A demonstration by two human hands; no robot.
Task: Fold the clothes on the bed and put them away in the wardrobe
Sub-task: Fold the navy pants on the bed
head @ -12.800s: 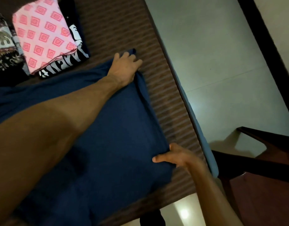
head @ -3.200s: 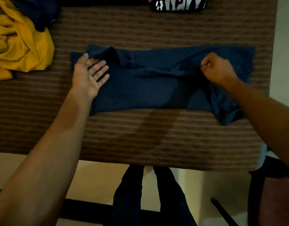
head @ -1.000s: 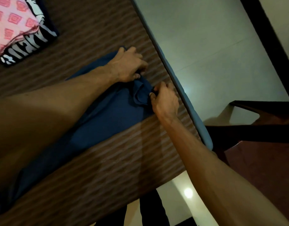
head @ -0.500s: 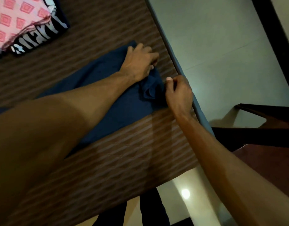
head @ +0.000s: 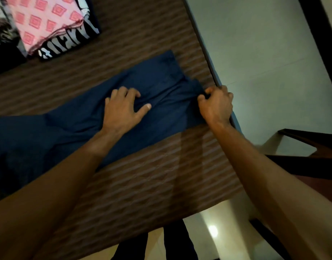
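Nearest the camera, at 6 o'clock, the person's dark trouser legs stand on the pale floor at the edge of the bed, which carries a brown striped cover.

Both forearms extend from the bottom corners toward the centre. The left hand lies on the navy garment, fingers spread wide with the tips slightly bent and pressing into the cloth. The right hand, at 3 o'clock of the left hand, is curled into a tight pinch on the garment's end at the bed's right edge.

The navy garment lies as a long folded strip across the bed, running from 9 o'clock to about 1 o'clock.

At 11 o'clock, well apart from the garment, sits a folded stack: a pink patterned cloth on top of a black garment with large white lettering, which cannot be read. A dark patterned cloth lies just beside the stack at far left.

At 3 o'clock, dark wooden furniture stands on the floor.
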